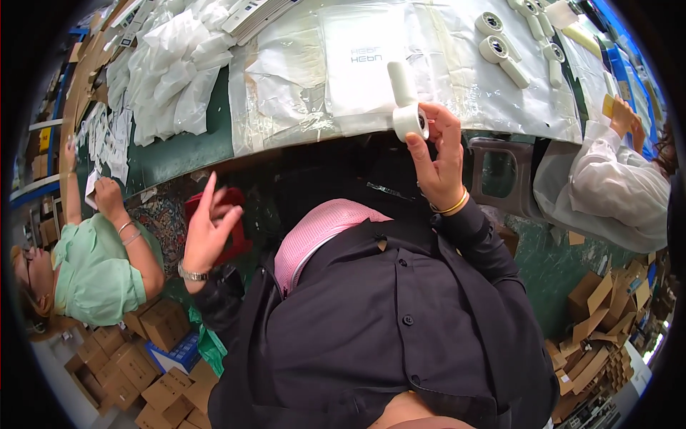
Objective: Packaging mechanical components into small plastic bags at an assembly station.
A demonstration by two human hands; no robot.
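Observation:
My right hand (441, 159) is closed on a small white handheld fan (404, 84). Its round head lies between thumb and fingers, and its handle points up and away over the table's near edge. Free of any object, my left hand (211, 227) is raised before the table edge with its fingers apart, slightly blurred. Beyond the held fan, a stack of flat white plastic bags (350, 86) rests on the table. Several similar handheld fans (504, 61) lie at the far right of the table.
Crumpled white bags (168, 79) are heaped at the table's left. A person in green (100, 275) works at left, another in white (618, 186) at right. A red stool (232, 229) and a grey stool (500, 175) stand by the table. Cardboard boxes (164, 325) fill the floor behind.

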